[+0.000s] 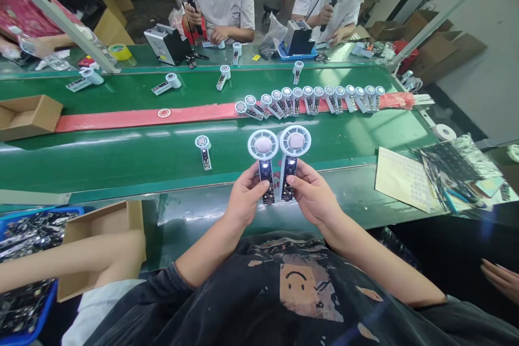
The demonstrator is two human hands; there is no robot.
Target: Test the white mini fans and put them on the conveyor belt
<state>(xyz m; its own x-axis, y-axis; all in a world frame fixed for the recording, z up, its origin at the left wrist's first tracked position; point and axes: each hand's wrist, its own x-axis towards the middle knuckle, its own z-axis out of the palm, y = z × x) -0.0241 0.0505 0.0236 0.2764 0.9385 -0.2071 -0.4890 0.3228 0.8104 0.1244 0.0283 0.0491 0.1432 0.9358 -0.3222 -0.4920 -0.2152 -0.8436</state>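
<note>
My left hand (246,194) grips a light-blue handheld fan (263,146) by its handle, thumb on the exposed dark circuit board. In my right hand (312,192) is a second handheld fan (295,141) of the same kind, also held by the handle. Both fans stand upright side by side, round heads up and close together, over the near edge of the green bench. A small white light glows on each board. One more fan (203,144) lies on the green belt to the left of my hands.
Several fans (307,93) lie in a row along a red strip (194,115). A cardboard box (28,116) sits at its left end. Co-workers sit opposite. A neighbour's arm (81,254) crosses a carton (135,221) and blue bin (75,210) at left. Paper and tools (444,184) lie right.
</note>
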